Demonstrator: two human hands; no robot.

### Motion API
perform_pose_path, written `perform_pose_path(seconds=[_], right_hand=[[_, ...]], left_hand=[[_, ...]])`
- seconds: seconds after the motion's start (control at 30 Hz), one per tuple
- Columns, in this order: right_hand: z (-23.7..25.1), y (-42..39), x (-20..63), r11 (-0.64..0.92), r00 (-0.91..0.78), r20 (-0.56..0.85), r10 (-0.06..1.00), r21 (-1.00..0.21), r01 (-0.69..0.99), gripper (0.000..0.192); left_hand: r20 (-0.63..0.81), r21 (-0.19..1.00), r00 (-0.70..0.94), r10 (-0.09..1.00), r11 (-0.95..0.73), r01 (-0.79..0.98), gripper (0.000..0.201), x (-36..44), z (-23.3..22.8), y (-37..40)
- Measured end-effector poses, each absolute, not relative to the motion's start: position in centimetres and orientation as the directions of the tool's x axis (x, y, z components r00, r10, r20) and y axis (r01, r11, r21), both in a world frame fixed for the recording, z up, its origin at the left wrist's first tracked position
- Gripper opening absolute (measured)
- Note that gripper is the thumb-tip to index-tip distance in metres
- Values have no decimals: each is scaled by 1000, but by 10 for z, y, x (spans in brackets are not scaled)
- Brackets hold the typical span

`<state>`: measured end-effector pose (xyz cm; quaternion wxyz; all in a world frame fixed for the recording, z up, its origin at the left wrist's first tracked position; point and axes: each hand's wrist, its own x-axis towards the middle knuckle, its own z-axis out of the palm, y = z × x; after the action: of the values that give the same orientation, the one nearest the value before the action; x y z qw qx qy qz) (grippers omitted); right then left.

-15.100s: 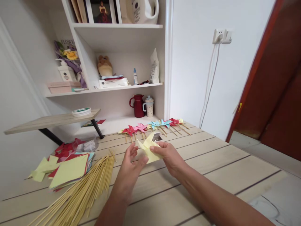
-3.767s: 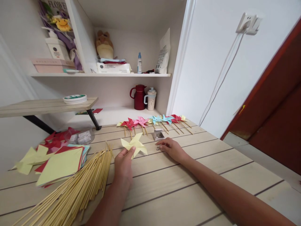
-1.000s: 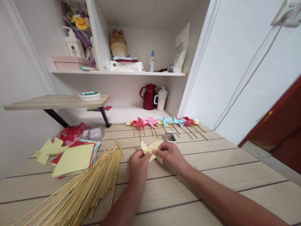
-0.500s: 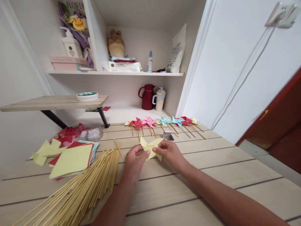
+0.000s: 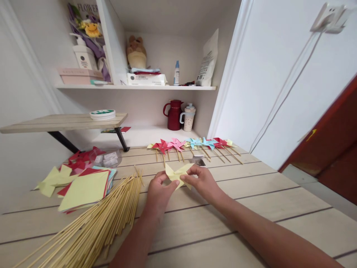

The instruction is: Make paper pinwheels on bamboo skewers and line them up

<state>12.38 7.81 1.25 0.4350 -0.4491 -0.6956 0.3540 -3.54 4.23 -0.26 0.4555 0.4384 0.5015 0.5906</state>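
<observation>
A pale yellow paper pinwheel (image 5: 178, 173) is held between both hands above the tabletop, its pointed blades standing up. My left hand (image 5: 161, 188) pinches its left side, thumb in front. My right hand (image 5: 199, 181) grips the right side, with the thumb pressed near the centre. Just beyond the hands lies a small open box (image 5: 198, 160) with dark contents too small to make out. Finished pinwheels on sticks, among them a red one (image 5: 161, 146), a pink one (image 5: 176, 144) and a light blue one (image 5: 209, 143), lie in a row at the back.
To the left are a bundle of thin wooden sticks (image 5: 111, 219), a stack of coloured paper squares (image 5: 83, 188), yellow folded paper (image 5: 54, 180) and a clear plastic container (image 5: 111, 159). A raised wooden shelf (image 5: 67, 122) overhangs the back left. A red jug (image 5: 174, 117) stands behind.
Both hands keep hold of the yellow pinwheel in nearly the same place. The left fingers and blades have shifted very slightly, and the view has moved a little.
</observation>
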Motion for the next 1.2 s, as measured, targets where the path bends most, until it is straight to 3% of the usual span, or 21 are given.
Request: perform_pose_path(seconds=[0.3, 0.53, 0.73, 0.87, 1.07, 1.2], right_hand=[[15, 74, 124, 370, -236, 303, 924, -867, 335, 19], [13, 73, 121, 368, -201, 314, 928, -856, 363, 19], [13, 77, 126, 434, -246, 370, 896, -847, 307, 15], [12, 90, 147, 390, -164, 356, 920, -872, 296, 21], [9, 111, 183, 269, -166, 211, 963, -762, 589, 13], [2, 117, 191, 241, -171, 171, 970, -730, 640, 10]], left_hand=[[102, 986, -234, 967, -129, -103, 21, -33, -6, 43], [181, 982, -331, 926, -189, 9, 14, -27, -5, 42], [107, 990, -369, 923, -133, -46, 25, -29, -11, 43], [69, 994, -392, 917, -95, -47, 28, -35, -12, 44], [83, 996, -429, 899, -88, 8, 29, -37, -13, 43], [79, 997, -415, 906, -77, 20, 28, -34, -14, 41]])
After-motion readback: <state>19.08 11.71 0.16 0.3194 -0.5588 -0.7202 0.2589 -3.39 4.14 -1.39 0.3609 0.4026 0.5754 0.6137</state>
